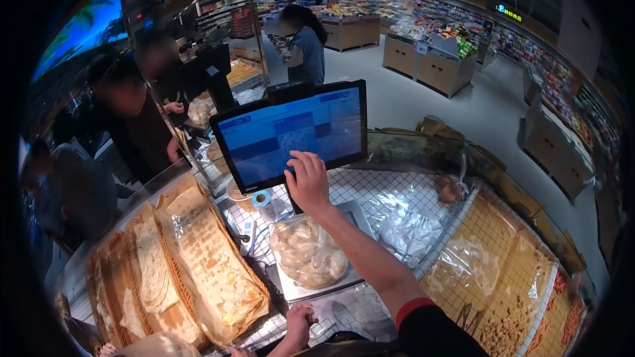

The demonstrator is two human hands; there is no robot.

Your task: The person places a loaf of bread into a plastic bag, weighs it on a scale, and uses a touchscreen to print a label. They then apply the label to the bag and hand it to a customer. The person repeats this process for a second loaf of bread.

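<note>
My right hand (pixel 306 183) is raised in front of the lower part of a touchscreen monitor (pixel 297 131), fingers slightly bent and apart, holding nothing. Whether a fingertip touches the glass cannot be told. Below the monitor, a knotted clear plastic bag of pale, rounded food pieces (pixel 305 253) rests on the metal plate of a weighing scale (pixel 292 293). My left hand (pixel 300 321) is low at the counter's near edge, just below the scale, its fingers curled. A small dark reddish spot shows at its fingertips; whether it grips anything is unclear.
Wicker trays with flatbreads (pixel 218 267) lie at left. Clear plastic bags (pixel 412 230) and a food tray with tongs (pixel 476 258) are at right. A blue-edged roll (pixel 260 199) stands under the monitor. Other people stand beyond the glass; parts of other hands show at the bottom left.
</note>
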